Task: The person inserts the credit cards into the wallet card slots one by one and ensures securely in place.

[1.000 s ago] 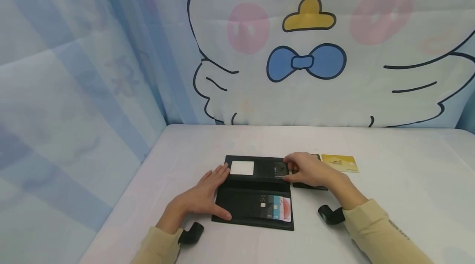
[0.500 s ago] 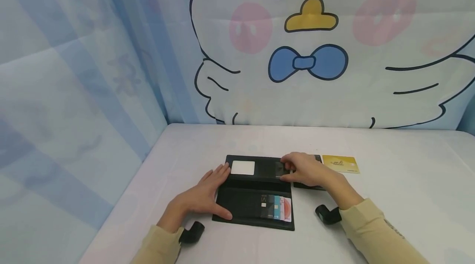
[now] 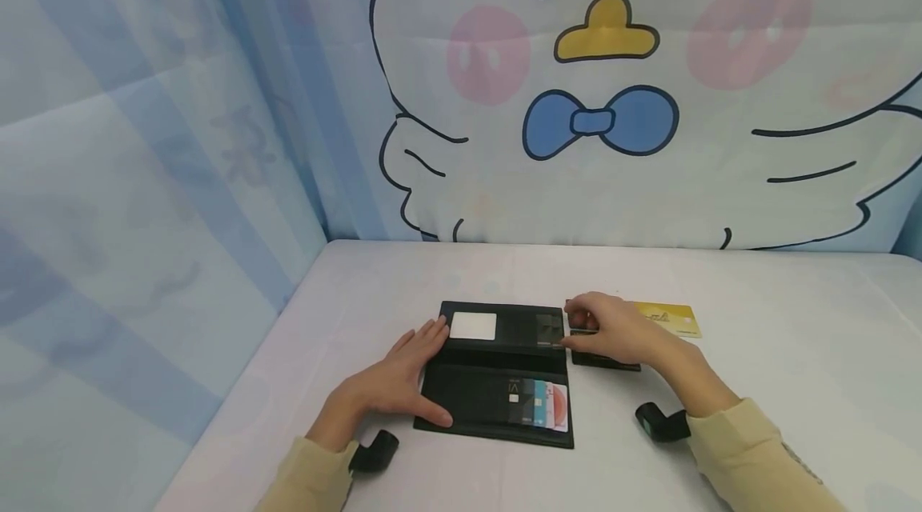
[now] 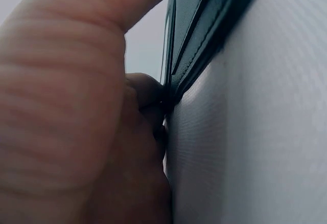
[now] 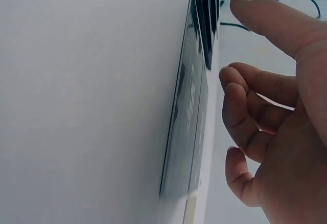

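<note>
An unfolded black wallet (image 3: 461, 396) lies on the table, its left edge under my left hand (image 3: 392, 380), whose fingers and thumb are spread. In its lower half, several overlapping cards (image 3: 540, 404) stick out of the slots. A dark card (image 3: 551, 330) sits at the right end of the upper half, and a white patch (image 3: 473, 326) at its left. Just right of the wallet, my right hand (image 3: 623, 328) hovers with loosely bent fingers; the right wrist view shows nothing between them. Below that hand lies a dark flat rectangular piece (image 3: 608, 362), partly hidden.
A gold card (image 3: 673, 318) lies beyond the right hand, partly covered by it. Black wrist devices (image 3: 374, 452) sit at both cuffs. The white-covered table (image 3: 792, 352) meets a printed cloth backdrop (image 3: 591, 200) behind and a blue curtain (image 3: 144, 256) at left.
My right hand has come off the dark card at the wallet's upper right and moved slightly right, its fingers parting. The left hand has stayed on the wallet.
</note>
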Demonstrator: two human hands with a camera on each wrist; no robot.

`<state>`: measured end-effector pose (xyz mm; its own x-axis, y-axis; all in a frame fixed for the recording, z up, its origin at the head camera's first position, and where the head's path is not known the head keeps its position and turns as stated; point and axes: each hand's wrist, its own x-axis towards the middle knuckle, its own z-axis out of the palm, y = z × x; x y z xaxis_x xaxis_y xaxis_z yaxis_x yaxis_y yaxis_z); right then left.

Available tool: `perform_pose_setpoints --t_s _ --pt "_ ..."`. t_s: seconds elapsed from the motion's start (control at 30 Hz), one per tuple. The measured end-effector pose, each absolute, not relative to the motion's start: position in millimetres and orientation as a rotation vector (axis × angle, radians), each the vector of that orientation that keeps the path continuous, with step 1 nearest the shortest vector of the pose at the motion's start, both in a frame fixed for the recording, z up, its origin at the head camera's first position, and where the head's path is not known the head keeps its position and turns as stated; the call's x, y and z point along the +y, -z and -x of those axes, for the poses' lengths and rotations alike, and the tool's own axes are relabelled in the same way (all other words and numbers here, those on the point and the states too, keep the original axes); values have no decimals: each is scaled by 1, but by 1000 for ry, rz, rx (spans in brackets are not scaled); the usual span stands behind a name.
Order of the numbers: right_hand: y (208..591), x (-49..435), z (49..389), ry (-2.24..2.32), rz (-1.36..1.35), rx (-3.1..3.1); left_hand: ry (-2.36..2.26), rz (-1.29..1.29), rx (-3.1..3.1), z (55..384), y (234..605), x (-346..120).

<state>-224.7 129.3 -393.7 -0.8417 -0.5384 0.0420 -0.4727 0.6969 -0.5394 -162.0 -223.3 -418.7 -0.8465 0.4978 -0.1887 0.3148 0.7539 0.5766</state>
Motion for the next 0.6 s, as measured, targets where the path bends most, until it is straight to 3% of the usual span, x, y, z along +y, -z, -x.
perform_pose_setpoints --t_s 0.6 --pt "395 185 212 775 683 2810 -789 -657 2617 162 420 -223"
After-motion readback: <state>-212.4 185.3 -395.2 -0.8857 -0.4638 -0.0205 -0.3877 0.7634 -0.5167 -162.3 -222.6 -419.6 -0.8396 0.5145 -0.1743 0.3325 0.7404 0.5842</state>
